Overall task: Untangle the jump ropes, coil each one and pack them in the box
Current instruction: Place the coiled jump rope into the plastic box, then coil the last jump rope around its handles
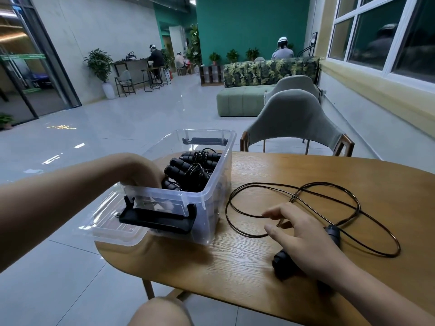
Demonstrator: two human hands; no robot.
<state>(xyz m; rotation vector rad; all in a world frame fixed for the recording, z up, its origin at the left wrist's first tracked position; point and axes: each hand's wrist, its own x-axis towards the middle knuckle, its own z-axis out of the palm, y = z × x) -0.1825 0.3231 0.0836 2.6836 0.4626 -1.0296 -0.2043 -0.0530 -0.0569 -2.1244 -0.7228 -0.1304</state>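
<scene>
Left hand [141, 174] sits in the box [211, 175] among coiled ropes [191, 170]; we can't tell its grip. Right hand [303, 234], fingers relaxed, touches the loose rope [376, 236] on the table [294, 168]. We pair its handles [281, 261] first, then coil evenly.

We take the box [207, 222] as our mark; it sits on the left end of the table [294, 170]. The lid [110, 222] lies at its near-left side, jutting past the table edge. In the box we find coiled ropes [190, 170], with the left hand [141, 172] reaching in at the near-left corner. Right of the box, a loose rope [282, 262] sprawls on the table, and the right hand [299, 234] rests on its near loops. Behind and right of the box, past the table, we note a chair [292, 118].
</scene>
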